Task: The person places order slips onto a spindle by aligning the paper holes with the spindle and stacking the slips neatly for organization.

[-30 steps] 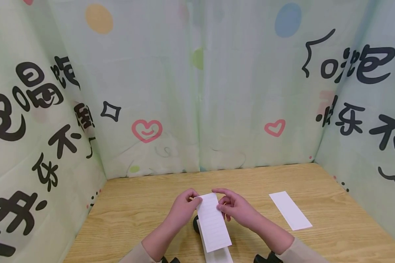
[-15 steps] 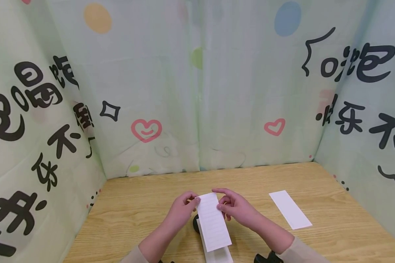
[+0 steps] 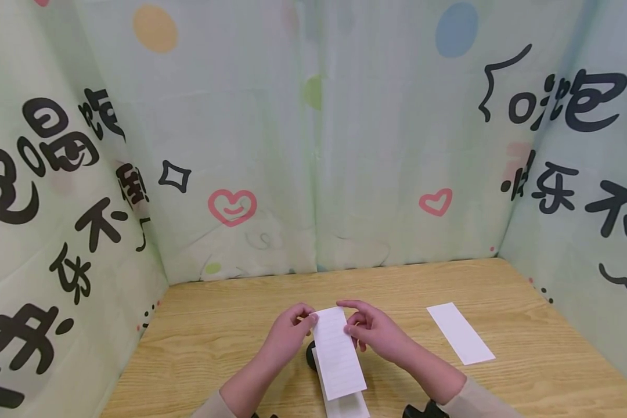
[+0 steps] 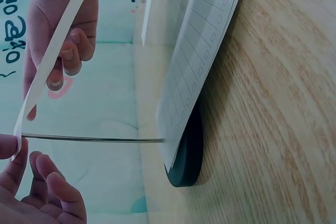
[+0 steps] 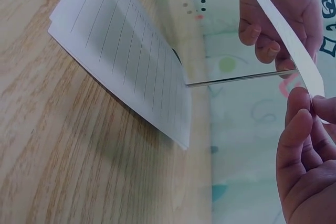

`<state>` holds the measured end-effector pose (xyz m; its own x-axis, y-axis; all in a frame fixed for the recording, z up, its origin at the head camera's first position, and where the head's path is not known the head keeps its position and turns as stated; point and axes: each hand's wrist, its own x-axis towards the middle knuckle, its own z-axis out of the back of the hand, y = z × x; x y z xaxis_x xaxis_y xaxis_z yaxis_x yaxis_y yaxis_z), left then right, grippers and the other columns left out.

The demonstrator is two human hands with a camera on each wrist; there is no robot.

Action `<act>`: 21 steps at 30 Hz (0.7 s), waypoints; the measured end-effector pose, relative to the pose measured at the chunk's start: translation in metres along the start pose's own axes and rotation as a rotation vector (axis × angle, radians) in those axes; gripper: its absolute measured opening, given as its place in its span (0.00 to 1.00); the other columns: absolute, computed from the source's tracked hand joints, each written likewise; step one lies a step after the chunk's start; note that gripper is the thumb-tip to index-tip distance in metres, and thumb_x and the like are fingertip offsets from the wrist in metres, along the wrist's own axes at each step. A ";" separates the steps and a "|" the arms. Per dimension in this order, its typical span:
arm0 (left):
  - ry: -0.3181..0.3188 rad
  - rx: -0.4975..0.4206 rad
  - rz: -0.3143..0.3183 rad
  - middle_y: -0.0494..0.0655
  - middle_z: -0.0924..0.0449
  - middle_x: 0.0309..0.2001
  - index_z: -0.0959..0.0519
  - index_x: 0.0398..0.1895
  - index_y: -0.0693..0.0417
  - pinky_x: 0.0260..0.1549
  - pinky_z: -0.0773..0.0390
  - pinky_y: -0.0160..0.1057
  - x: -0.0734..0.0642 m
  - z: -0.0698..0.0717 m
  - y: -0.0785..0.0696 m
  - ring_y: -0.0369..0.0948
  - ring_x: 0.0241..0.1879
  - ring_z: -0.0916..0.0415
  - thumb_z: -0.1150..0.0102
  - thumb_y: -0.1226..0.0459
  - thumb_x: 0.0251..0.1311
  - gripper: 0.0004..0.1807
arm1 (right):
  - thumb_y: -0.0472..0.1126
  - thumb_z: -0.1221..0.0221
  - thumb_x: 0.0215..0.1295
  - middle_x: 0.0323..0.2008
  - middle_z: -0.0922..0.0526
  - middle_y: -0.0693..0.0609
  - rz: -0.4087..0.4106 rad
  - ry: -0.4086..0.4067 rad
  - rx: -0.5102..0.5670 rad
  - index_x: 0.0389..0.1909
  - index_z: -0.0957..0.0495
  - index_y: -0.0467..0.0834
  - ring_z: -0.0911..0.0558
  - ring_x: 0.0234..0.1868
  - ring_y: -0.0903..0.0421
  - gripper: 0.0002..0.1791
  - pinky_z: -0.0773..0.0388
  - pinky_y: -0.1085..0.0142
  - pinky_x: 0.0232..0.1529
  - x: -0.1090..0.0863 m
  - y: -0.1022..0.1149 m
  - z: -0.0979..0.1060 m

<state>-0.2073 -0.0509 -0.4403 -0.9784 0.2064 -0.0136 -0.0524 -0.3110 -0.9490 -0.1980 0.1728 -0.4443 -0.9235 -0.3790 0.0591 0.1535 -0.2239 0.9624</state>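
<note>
Both hands hold a narrow lined white sheet (image 3: pixel 339 360) tilted above a spike file at the near middle of the table. My left hand (image 3: pixel 287 331) pinches its upper left corner between thumb and finger. On the right edge, my right hand (image 3: pixel 378 331) grips it with the thumb, index finger stretched along the top. The thin metal spike (image 4: pixel 94 139) rises from a round black base (image 4: pixel 191 156), its upper end meeting the sheet's underside near the far edge. Several checklist sheets (image 5: pixel 126 40) with ruled lines and small boxes are threaded on the spike, resting slanted over the base.
Another white slip (image 3: pixel 461 334) lies flat on the wooden table (image 3: pixel 214 348) to the right. Printed curtains (image 3: pixel 313 174) enclose the table at the back and on both sides. Black wrist gear (image 3: pixel 425 410) shows at the lower edge of the head view.
My left hand has shifted very slightly left at the sheet's corner. The right hand, the sheet and the spike file stay nearly still.
</note>
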 end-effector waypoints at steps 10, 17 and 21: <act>0.016 0.014 0.014 0.45 0.24 0.40 0.20 0.40 0.49 0.31 0.28 0.40 0.002 0.001 0.003 0.50 0.40 0.25 0.43 0.55 0.69 0.08 | 0.34 0.43 0.70 0.33 0.21 0.46 -0.003 -0.001 -0.012 0.69 0.34 0.41 0.25 0.25 0.54 0.27 0.26 0.64 0.24 0.000 -0.002 -0.001; 0.029 0.053 0.042 0.44 0.23 0.39 0.20 0.40 0.48 0.35 0.28 0.41 0.003 -0.001 0.012 0.45 0.38 0.26 0.42 0.53 0.68 0.10 | 0.33 0.42 0.70 0.32 0.20 0.46 -0.015 0.019 -0.033 0.69 0.34 0.41 0.24 0.26 0.52 0.27 0.25 0.64 0.25 -0.001 -0.005 -0.001; 0.028 0.063 0.061 0.45 0.23 0.40 0.20 0.39 0.48 0.36 0.27 0.42 0.005 -0.002 0.014 0.44 0.37 0.26 0.40 0.52 0.67 0.10 | 0.33 0.42 0.70 0.32 0.20 0.47 -0.033 0.024 -0.028 0.69 0.33 0.41 0.23 0.27 0.51 0.27 0.25 0.64 0.25 -0.002 -0.007 0.000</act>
<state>-0.2121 -0.0523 -0.4543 -0.9742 0.2108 -0.0801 -0.0065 -0.3811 -0.9245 -0.1976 0.1751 -0.4512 -0.9194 -0.3927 0.0210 0.1336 -0.2619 0.9558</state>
